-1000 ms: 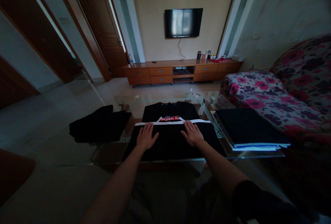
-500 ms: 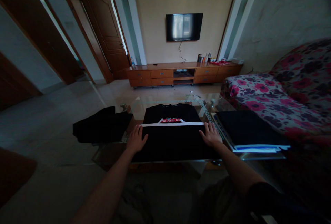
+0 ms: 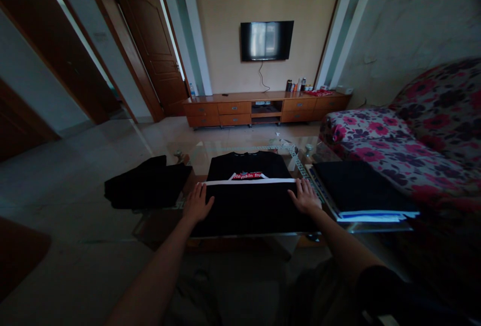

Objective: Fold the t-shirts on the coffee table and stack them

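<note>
Black shirt (image 3: 248, 210) lay flat mid glass tabletop (image 3: 370, 227), collar away from the person. Near part looked folded up over the rest, white strip (image 3: 250, 181) along its far edge, just short of the red print (image 3: 248, 176). Left hand (image 3: 196, 205) rested palm-down by the strip's left end, right hand (image 3: 306, 198) likewise by the right end. Fingers on both were extended, thumbs apart, not clamped on anything.

My read on handling: light, limp, not fragile, apt to slide on glass and crease if pulled from one side. Best hold was both ends of the strip, evenly.

Left of shirt: black cloth pile (image 3: 150, 185). Right: stack (image 3: 361, 188), dark top, blue-white edges. Beyond: wooden cabinet (image 3: 235, 109), TV (image 3: 266, 40) above; flowered sofa (image 3: 376, 129) off right.
</note>
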Demonstrator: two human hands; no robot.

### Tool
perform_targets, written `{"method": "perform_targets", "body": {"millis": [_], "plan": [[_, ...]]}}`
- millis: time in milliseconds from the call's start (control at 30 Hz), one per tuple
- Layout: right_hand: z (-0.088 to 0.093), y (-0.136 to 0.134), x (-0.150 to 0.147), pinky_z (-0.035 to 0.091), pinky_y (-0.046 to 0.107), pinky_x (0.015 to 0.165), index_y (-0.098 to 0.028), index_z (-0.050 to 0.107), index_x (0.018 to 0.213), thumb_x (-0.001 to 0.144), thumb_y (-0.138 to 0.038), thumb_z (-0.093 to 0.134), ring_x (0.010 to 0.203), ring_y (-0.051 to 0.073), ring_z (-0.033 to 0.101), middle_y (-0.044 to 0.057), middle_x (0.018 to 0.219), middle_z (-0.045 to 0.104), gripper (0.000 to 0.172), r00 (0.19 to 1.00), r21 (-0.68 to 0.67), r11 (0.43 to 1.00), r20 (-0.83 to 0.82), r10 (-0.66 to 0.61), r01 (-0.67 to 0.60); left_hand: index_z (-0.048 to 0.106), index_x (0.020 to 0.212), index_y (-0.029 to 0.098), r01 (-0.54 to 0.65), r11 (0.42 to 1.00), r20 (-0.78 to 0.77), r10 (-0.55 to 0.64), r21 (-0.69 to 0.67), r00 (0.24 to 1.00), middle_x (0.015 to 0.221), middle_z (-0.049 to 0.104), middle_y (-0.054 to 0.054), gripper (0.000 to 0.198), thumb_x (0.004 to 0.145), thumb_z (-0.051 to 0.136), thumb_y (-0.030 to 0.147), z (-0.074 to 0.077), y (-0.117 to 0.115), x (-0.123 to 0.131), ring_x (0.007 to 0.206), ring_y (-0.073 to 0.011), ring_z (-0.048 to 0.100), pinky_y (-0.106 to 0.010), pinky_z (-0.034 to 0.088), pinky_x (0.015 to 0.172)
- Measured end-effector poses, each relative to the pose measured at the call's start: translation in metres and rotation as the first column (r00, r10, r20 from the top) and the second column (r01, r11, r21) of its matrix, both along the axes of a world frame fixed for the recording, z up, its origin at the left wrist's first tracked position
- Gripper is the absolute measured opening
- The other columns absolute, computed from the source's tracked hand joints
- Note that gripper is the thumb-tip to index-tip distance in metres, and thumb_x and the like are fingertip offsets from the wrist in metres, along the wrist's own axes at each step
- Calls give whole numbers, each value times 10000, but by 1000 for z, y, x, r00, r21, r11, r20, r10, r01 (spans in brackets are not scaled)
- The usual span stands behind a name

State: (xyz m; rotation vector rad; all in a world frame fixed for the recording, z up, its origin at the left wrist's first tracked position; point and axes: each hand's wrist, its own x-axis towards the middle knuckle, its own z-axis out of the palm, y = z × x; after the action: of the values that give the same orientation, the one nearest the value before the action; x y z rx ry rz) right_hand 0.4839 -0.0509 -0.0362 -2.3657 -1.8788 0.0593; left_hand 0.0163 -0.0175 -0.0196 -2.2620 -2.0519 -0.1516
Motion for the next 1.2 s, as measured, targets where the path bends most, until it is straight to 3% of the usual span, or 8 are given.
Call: {"method": "perform_targets", "body": {"millis": [467,733,1000,1100,1200], "plan": [[-3,-2,-1,67,446,1233,-113,185,1618,991,-638,217,1551,272,35,142,1677,131,818,1000,11,1000,26,-9,8,270,1578,98,-7,1000,15,7,11,1000,1664,204,-148,747,971,323,529,-1,-1,2,1551,-259,133,-450,175,1244],[4,-4,-5,66,453,1232,-107,181,1617,989,-639,212,1552,273,24,149,1678,120,824,1000,-10,1000,9,-19,19,273,1580,120,-3,1000,17,3,10,1000,1660,225,-145,751,969,315,553,-2,0,0,1549,-278,137,-469,198,1231],[7,-19,-3,86,436,1232,-108,175,1619,995,-620,226,1551,274,30,145,1680,109,809,1000,-25,999,5,-24,24,258,1579,82,5,1000,9,-5,-29,1000,1665,200,-161,782,965,323,562,2,-14,4,1551,-286,119,-455,181,1235],[9,-23,-5,63,481,1230,-123,187,1619,991,-627,233,1550,285,48,150,1677,124,806,999,-59,997,-12,-53,52,278,1575,114,-28,997,31,30,-71,999,1667,203,-146,800,947,332,606,5,-16,6,1549,-298,125,-490,160,1235],[19,-13,-10,27,548,1218,-112,268,1596,991,-636,224,1540,324,106,184,1658,182,801,989,-57,990,-66,-135,131,349,1547,156,-120,987,86,129,-102,988,1642,282,-144,746,951,313,602,15,-7,11,1509,-330,251,-553,140,1224]]}}
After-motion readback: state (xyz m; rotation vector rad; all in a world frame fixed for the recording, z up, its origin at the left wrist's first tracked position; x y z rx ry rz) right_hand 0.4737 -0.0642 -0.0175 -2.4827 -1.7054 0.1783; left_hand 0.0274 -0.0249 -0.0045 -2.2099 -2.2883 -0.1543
